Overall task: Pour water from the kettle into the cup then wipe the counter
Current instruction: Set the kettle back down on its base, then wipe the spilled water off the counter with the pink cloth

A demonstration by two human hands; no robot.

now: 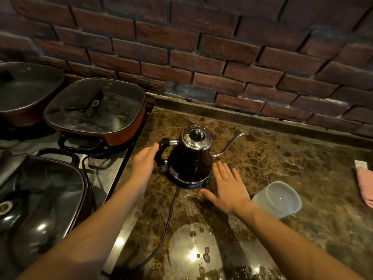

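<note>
Kettle (191, 158) at frame centre should be gripped fully by left hand (144, 162), grip spread at handle (161, 152); right hand (226, 186) spread flat, cup (279, 199) lower right.

A home kitchen is shown. A gas hob (105, 168) at the left of the frame is loaded with lidded pans (94, 110), and a brown marble counter (282, 158) fills the centre and right. An electric kettle (191, 156) is seen mid-frame, and a brick wall (201, 47) across the top.
</note>
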